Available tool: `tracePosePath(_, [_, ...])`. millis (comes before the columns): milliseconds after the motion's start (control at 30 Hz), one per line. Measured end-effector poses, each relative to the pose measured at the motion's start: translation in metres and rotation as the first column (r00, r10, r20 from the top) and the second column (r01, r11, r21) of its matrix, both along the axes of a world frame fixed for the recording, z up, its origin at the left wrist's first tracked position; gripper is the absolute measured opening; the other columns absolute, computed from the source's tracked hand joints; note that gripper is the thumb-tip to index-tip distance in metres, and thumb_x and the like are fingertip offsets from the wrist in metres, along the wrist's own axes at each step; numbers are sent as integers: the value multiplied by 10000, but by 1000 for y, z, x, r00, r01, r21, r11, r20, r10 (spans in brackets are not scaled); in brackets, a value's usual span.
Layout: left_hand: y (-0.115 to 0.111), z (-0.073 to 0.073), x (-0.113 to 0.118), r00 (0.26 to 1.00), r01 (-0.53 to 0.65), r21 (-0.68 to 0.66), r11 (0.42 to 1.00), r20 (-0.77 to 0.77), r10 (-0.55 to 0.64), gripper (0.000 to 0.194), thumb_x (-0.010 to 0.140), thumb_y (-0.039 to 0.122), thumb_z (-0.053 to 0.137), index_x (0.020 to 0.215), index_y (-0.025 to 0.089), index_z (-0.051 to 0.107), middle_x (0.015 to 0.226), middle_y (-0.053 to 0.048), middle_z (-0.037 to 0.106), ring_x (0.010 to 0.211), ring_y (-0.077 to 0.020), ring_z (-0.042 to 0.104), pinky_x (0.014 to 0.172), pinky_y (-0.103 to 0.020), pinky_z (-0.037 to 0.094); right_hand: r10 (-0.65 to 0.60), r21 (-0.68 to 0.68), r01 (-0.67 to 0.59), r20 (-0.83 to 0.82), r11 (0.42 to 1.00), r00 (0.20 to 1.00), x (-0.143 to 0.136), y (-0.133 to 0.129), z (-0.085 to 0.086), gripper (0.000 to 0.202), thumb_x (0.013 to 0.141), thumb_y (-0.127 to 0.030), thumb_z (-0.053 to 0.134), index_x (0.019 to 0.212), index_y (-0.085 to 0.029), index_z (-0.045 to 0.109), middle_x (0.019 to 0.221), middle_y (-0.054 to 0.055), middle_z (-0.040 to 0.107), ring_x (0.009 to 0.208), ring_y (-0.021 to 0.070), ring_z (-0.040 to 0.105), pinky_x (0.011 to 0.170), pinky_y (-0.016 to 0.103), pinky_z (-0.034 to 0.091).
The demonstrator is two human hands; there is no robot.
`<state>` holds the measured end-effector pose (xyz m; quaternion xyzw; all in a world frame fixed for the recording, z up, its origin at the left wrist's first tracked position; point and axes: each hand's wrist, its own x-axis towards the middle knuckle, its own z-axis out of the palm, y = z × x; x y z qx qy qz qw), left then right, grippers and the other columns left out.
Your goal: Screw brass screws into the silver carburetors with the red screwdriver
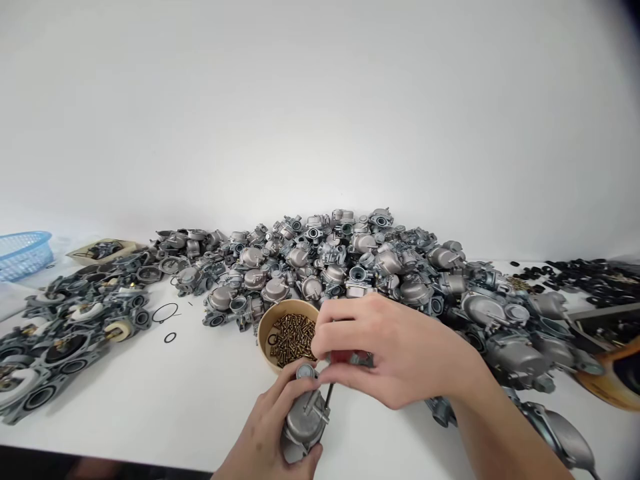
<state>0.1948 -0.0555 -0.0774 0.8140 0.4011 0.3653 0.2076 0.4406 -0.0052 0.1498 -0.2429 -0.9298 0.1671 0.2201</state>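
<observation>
My left hand is closed around a grey metal carburetor, its rounded bowl facing up, near the table's front edge. My right hand is closed on a screwdriver, its handle mostly hidden in the fingers. The thin dark screwdriver shaft points down at the side of the carburetor's bowl; its tip's contact with a screw is too small to make out. Just beyond both hands stands a tan round bowl holding many small brass-coloured screws and a black ring.
A big heap of carburetors lies along the wall. Open carburetor bodies sit in rows at left, near black rubber rings. A blue basket stands far left. Black small parts and a yellow container are at right.
</observation>
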Motion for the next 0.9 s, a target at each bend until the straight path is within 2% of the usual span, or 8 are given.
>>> tracePosePath(67, [-1,0,0,1000,-9,0,1000,-3,9,819,729,100,733,1503,311,571,1648,-152,598,1415,-411,688,1072,-468,655,28,-20,-28,13,999,1000,3,-1,5,42,1013,-176,679,1031,-195,712,1010,26,690,785,122,619,661,270,408])
tracePosePath(200, [1,4,-1,999,9,-19,1000,-30,-10,795,731,115,741,1486,311,583,1619,-156,621,1406,-414,697,1068,-472,660,127,-99,-124,28,987,991,7,-3,14,333,843,-30,641,1133,-176,713,1025,37,731,825,146,660,680,282,441])
tracePosePath(267, [2,4,-1,999,17,-16,1000,-36,-17,802,720,112,744,1483,308,588,1636,-157,605,1430,-425,677,1082,-474,654,103,-86,-100,34,991,994,7,-4,13,311,851,-11,608,1094,-177,709,983,42,742,815,158,649,691,291,440])
tracePosePath(367, [2,2,-1,1000,15,-11,1000,-27,-15,836,719,103,736,1511,312,571,1671,-151,573,1440,-419,669,1101,-476,644,5,-56,-2,50,998,999,3,-4,9,21,991,-181,689,980,-185,707,884,17,725,729,140,610,667,290,407])
tracePosePath(467, [3,1,-1,1000,24,-3,1000,-7,-24,825,723,107,737,1503,318,572,1648,-143,596,1419,-405,686,1108,-473,639,-105,-32,109,111,994,988,-1,-4,6,279,1047,-436,724,909,-196,690,811,-15,717,678,134,582,643,309,353])
tracePosePath(567, [5,4,-1,999,43,34,998,6,-43,831,723,110,747,1505,314,556,1646,-158,591,1433,-412,677,1093,-457,644,-97,-62,105,126,992,987,1,-5,10,141,1007,-326,731,1064,-210,675,906,-16,744,734,145,628,672,311,378])
tracePosePath(700, [5,10,0,999,54,21,998,-4,-54,830,736,105,745,1507,328,536,1666,-163,568,1422,-400,689,1068,-439,649,22,-108,-10,109,994,994,6,-6,15,371,850,-78,643,1194,-213,614,1019,8,753,813,159,667,700,305,425])
tracePosePath(900, [0,5,0,1000,18,-24,1000,-11,-18,806,722,88,736,1474,326,571,1657,-161,584,1384,-404,712,1074,-460,641,-136,-62,147,157,987,978,2,0,9,90,1033,-290,705,1035,-211,662,935,-11,766,725,145,627,676,314,383])
